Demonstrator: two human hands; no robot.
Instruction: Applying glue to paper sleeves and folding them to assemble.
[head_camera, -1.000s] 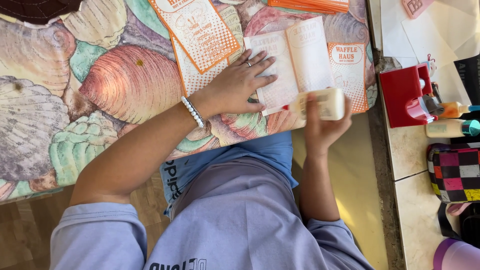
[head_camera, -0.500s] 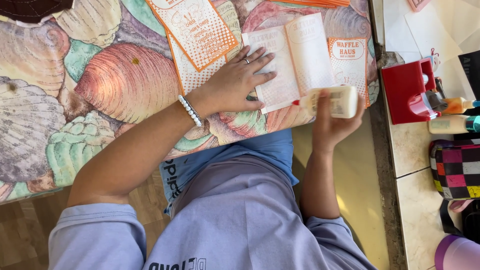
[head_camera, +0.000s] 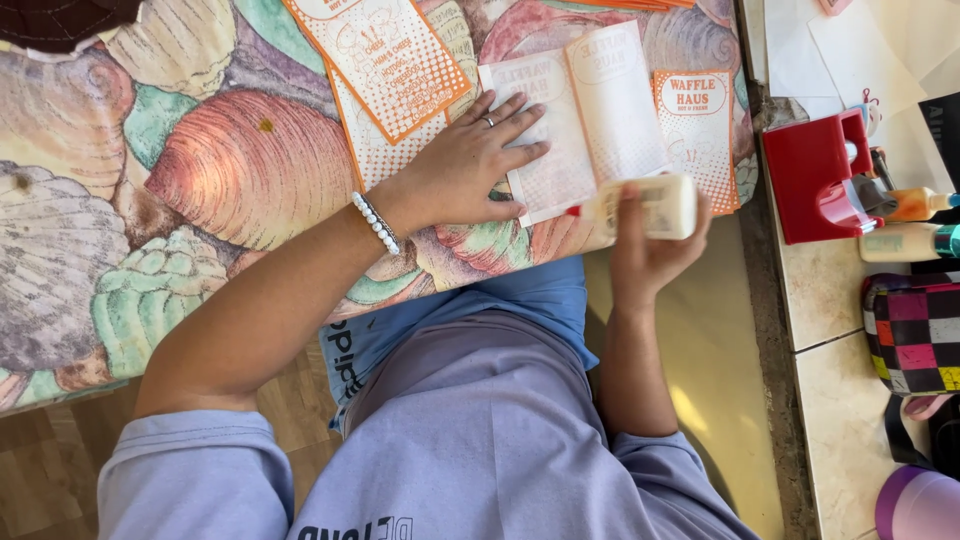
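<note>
My left hand lies flat, fingers spread, on the left half of an opened pale sheet with orange print. A bead bracelet and a ring are on that hand. My right hand grips a cream squeeze bottle held sideways. Its red tip points left and sits at the sheet's near edge. An orange card lies under the sheet's right side, just beyond the bottle.
A shell-patterned cloth covers the table. Orange printed leaflets lie beyond my left hand. On the tiled counter to the right stand a red holder, two lying bottles and a chequered pouch.
My right hand has shifted the bottle slightly along the sheet's near edge. My left hand stays pressed on the sheet.
</note>
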